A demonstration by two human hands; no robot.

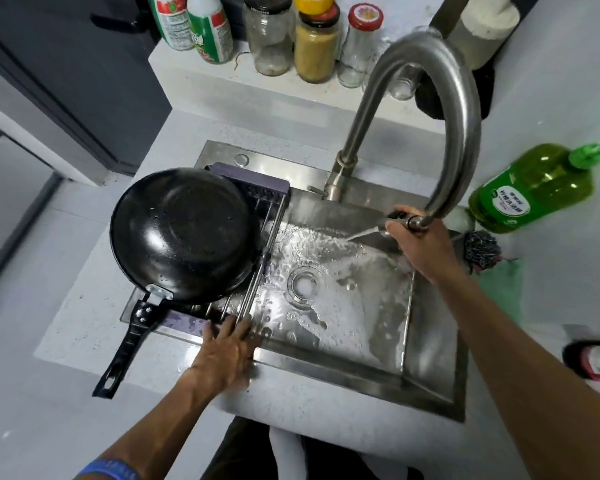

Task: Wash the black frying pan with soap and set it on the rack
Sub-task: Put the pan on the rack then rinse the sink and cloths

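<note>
White surface (84,341) holds the sink (361,372). Pan (184,233) drains inverted on rack (271,233). Your left hand (227,351) rests flat; right hand (421,244) grips spout (413,221), rinsing.

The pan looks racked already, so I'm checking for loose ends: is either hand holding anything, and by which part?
The right hand grips the faucet at its spout end. The left hand holds nothing, fingers flat on the rack edge.

We see pan (184,233) upside down on rack (253,188), frame centre-left over sink (340,306); faucet (440,109) upper right; soap bottle (534,188) far right.
</note>
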